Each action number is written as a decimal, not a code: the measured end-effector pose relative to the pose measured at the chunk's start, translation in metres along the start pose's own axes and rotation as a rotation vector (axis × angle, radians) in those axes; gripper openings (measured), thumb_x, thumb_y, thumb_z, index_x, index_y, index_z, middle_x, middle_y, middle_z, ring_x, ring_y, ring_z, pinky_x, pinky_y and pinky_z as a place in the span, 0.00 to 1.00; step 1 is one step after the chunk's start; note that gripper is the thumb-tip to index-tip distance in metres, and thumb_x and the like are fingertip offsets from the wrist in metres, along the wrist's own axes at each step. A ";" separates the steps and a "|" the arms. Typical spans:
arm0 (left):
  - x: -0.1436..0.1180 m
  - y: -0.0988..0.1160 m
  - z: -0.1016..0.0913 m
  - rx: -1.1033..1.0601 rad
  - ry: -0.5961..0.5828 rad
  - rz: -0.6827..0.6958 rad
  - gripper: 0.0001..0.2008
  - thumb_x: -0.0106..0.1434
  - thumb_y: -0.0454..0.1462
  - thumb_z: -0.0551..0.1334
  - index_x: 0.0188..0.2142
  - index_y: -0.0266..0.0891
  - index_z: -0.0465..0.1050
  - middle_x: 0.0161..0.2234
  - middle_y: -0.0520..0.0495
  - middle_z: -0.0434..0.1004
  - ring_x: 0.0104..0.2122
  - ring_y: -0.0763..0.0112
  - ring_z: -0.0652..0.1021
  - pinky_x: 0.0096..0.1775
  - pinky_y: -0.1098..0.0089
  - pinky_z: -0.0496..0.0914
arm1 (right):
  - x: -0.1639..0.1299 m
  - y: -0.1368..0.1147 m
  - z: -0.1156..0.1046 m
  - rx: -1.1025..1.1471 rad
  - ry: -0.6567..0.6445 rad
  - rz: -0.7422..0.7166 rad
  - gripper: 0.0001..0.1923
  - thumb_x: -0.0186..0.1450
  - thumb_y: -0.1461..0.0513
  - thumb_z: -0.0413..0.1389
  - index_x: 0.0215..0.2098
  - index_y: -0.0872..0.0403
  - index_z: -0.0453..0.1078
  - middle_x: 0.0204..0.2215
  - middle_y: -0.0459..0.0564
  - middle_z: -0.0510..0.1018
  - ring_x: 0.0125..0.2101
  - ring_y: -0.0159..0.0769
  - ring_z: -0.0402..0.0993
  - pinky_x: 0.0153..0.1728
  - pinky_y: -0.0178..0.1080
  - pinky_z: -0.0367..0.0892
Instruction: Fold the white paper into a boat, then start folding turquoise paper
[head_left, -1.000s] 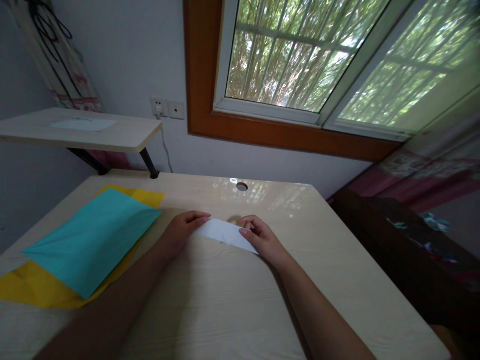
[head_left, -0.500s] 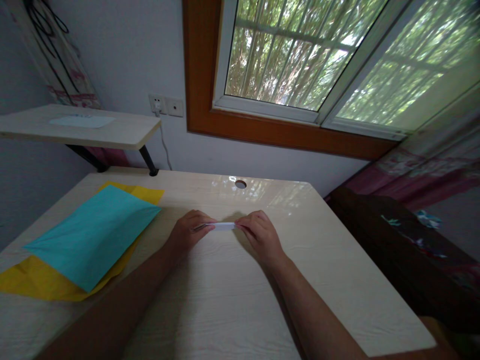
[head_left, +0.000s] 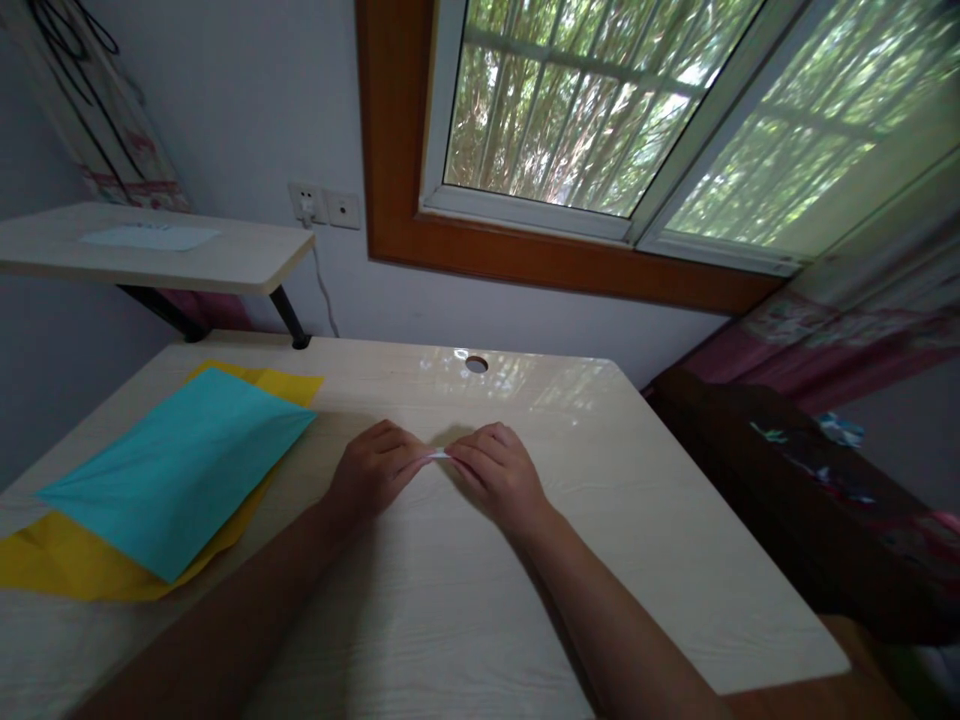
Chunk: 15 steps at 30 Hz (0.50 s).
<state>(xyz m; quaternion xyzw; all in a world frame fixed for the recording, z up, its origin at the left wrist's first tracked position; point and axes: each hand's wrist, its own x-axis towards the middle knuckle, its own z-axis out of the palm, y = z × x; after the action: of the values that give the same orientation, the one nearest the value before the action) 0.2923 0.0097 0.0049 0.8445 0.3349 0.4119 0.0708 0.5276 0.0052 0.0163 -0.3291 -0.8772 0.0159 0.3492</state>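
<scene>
Hands meet over the middle of a pale wooden desktop (head_left: 465, 600), seen from above by the person's own head camera. The left hand (head_left: 375, 470) and right hand (head_left: 496, 475) are curled knuckles-up, fingertips almost touching, and pinch between them a small white folded paper (head_left: 438, 454). Only a thin sliver of the paper shows in the gap; the rest is hidden under the fingers. Its long axis seems to run left to right, from one hand to the other, and both hands are equally close to it, each closed on one end.

Toward the left edge of the desktop, well apart from the hands, a turquoise paper sheet (head_left: 176, 465) lies on top of a yellow paper sheet (head_left: 67, 575). A round cable hole (head_left: 476, 364) sits near the far edge, below a window (head_left: 600, 110).
</scene>
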 end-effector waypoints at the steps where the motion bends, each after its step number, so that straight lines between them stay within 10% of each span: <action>1: 0.000 0.002 -0.001 0.000 -0.008 0.013 0.10 0.67 0.34 0.63 0.45 0.45 0.81 0.36 0.46 0.83 0.36 0.66 0.77 0.43 0.65 0.70 | 0.001 -0.002 0.001 -0.006 -0.004 -0.004 0.08 0.70 0.62 0.56 0.46 0.50 0.77 0.40 0.52 0.83 0.40 0.42 0.73 0.44 0.48 0.67; 15: 0.000 -0.002 -0.002 0.069 0.048 0.002 0.07 0.67 0.34 0.63 0.37 0.45 0.82 0.33 0.48 0.84 0.32 0.68 0.76 0.37 0.67 0.69 | -0.003 0.011 -0.006 0.024 0.080 0.094 0.08 0.71 0.60 0.56 0.39 0.51 0.77 0.33 0.52 0.80 0.35 0.42 0.70 0.39 0.45 0.65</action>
<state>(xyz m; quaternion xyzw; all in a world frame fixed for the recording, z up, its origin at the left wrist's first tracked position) 0.2901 0.0111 0.0052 0.8367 0.3497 0.4203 0.0330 0.5390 0.0114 0.0162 -0.3663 -0.8458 0.0296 0.3866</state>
